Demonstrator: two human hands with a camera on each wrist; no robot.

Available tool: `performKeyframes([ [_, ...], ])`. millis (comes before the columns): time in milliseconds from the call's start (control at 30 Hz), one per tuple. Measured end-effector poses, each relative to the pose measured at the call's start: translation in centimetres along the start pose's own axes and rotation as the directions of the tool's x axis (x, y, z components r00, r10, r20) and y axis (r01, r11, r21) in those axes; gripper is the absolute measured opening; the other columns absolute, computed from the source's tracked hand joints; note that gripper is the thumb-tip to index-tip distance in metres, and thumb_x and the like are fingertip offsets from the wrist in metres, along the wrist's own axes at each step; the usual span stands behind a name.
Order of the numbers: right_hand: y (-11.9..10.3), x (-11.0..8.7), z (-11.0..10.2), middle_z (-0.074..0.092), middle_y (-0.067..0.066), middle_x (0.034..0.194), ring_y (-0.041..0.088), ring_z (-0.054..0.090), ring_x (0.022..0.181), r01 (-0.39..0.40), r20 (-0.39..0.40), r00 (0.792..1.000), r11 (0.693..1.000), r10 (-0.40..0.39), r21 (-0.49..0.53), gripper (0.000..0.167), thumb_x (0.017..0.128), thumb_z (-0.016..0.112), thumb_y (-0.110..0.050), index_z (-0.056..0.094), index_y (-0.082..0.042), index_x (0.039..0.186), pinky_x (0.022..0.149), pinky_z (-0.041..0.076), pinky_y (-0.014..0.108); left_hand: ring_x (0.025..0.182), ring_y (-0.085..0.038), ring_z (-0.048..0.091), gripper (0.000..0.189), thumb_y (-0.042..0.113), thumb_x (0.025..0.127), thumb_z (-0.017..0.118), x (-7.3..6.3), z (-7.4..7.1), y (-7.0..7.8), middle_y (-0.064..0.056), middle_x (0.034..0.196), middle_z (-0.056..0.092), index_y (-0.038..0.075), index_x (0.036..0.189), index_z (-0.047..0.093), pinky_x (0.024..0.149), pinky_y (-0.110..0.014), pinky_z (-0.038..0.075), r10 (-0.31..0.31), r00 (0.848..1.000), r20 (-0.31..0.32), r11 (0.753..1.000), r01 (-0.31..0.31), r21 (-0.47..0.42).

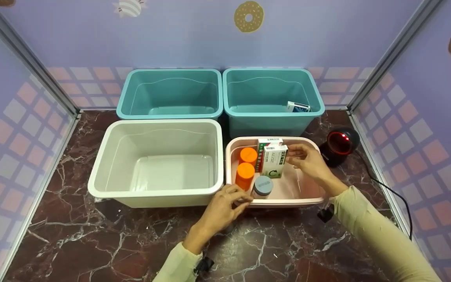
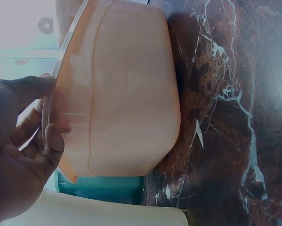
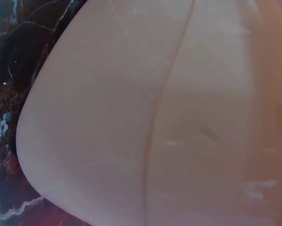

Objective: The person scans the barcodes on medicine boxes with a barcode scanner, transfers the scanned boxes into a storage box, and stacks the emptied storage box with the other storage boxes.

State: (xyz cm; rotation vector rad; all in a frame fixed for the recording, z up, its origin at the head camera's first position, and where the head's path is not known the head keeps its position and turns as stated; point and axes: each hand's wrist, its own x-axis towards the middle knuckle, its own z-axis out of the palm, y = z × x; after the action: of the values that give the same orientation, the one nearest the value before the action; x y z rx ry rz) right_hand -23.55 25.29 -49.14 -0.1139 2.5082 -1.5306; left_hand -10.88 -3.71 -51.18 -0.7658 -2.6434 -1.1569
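Scene: we look down on a dark marbled bench (image 1: 92,243) carrying four tubs and a pink basin (image 1: 311,199).
Left hand: our left hand (image 1: 225,205) sits at the near left corner of the pink basin, fingers curled over the rim; the left wrist view shows the fingers (image 2: 53,141) hooked on the basin's edge (image 2: 60,61). This grip is closed on the rim, not on any item.
Right hand: our right hand (image 1: 307,160) is inside the basin, its fingertips pinching the right edge of the white box (image 1: 274,160).
White box: it stands upright in the middle of the basin, long axis vertical, leaning against a second box (image 1: 269,141) behind it.
Key relation: the white box lies directly left of the right hand and touches its fingertips; the left hand is well nearer the bottles than the box.
Orange bottles: two orange-capped bottles (image 1: 246,168) stand just left of the boxes, one behind the other.
Grey-lidded jar: a small jar (image 1: 263,186) stands at the basin's near edge, just beside the left fingertips.
Scanner: a black scanner with a red light (image 1: 341,143) stands right of the basin, near the right hand.
Tubs: a white tub (image 1: 100,168) sits left of the basin; two teal tubs (image 1: 170,113) stand behind, and the right one holds a small blue-and-white carton (image 1: 298,106).
Right wrist view: only the basin's pink wall (image 3: 155,117) fills it.
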Motion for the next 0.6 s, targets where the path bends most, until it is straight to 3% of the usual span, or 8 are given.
performKeyframes([
  [167,0.15,0.30,0.16,0.061,0.032,0.126,0.008,0.062,0.092,0.009,0.003,1.000,1.000,-0.009,0.007,0.049,0.090,0.067,-0.002,0.051,0.009,0.135,0.079,0.059,0.027,0.099,-0.018,0.061,0.014,0.017,0.086,0.077,-0.04,-0.03,0.01,0.003,0.097,0.068,0.019,0.100,0.077,0.090,-0.032,0.052,-0.004,1.000,0.005,1.000,0.004,-0.001],
  [400,0.25,0.52,0.49,0.059,0.036,0.129,0.032,0.064,0.109,0.017,0.050,0.999,0.999,-0.018,0.039,0.053,0.091,0.063,0.002,0.044,0.013,0.139,0.078,0.056,0.019,0.100,-0.019,0.061,0.014,0.018,0.086,0.077,-0.02,-0.14,0.07,0.002,0.098,0.068,0.019,0.101,0.077,0.090,-0.033,0.052,-0.008,1.000,0.017,1.000,0.008,-0.003],
  [600,0.24,0.55,0.86,0.060,0.034,0.122,0.015,0.063,0.095,0.017,0.046,0.999,1.000,-0.018,0.021,0.054,0.089,0.066,0.002,0.046,0.013,0.138,0.074,0.055,0.015,0.099,-0.019,0.061,0.014,0.018,0.087,0.077,0.00,-0.20,0.06,0.002,0.098,0.068,0.019,0.101,0.077,0.090,-0.033,0.051,-0.007,1.000,0.018,1.000,0.007,-0.001],
])
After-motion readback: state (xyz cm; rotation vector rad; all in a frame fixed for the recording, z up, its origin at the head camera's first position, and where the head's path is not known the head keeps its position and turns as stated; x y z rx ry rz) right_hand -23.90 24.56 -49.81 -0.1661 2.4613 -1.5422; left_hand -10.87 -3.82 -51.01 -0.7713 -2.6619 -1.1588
